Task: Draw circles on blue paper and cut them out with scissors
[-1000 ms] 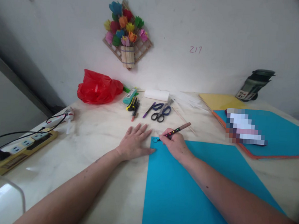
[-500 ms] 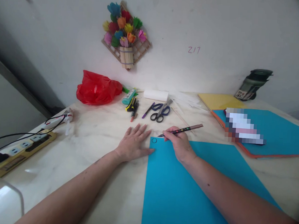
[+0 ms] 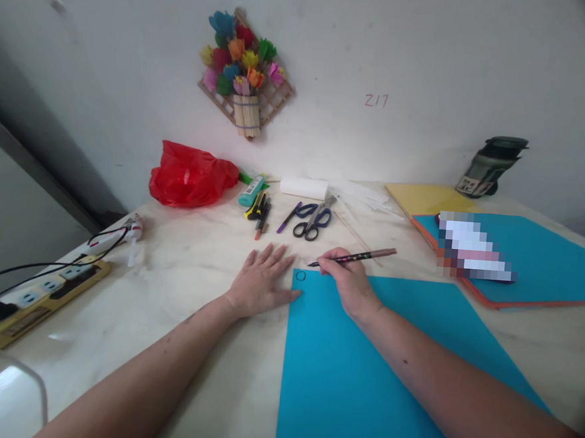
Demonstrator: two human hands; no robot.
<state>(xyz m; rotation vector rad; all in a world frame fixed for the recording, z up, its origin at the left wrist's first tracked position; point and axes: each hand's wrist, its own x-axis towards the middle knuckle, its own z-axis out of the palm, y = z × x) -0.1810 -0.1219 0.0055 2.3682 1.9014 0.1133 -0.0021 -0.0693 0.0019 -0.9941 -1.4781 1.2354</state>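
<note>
A large blue sheet [image 3: 341,382] lies on the table, with a small black circle [image 3: 301,276] drawn at its upper left corner. My left hand [image 3: 262,283] rests flat with fingers spread on the table, its thumb tip on the sheet's left edge. A dark patterned pen [image 3: 364,257] is held in my right hand [image 3: 351,283], over the sheet's top edge. The pen's tip points left, just to the right of and above the circle.
Scissors [image 3: 308,231], markers [image 3: 262,221], a glue tube [image 3: 251,191] and a red bag [image 3: 193,175] sit toward the wall. At right are a phone [image 3: 478,249] on blue sheets [image 3: 555,254] and a bottle [image 3: 492,167]. A power strip [image 3: 41,301] lies left.
The view has shifted very slightly. The pen in my right hand has tilted a little flatter, its tip still near the circle. My left hand stays in place.
</note>
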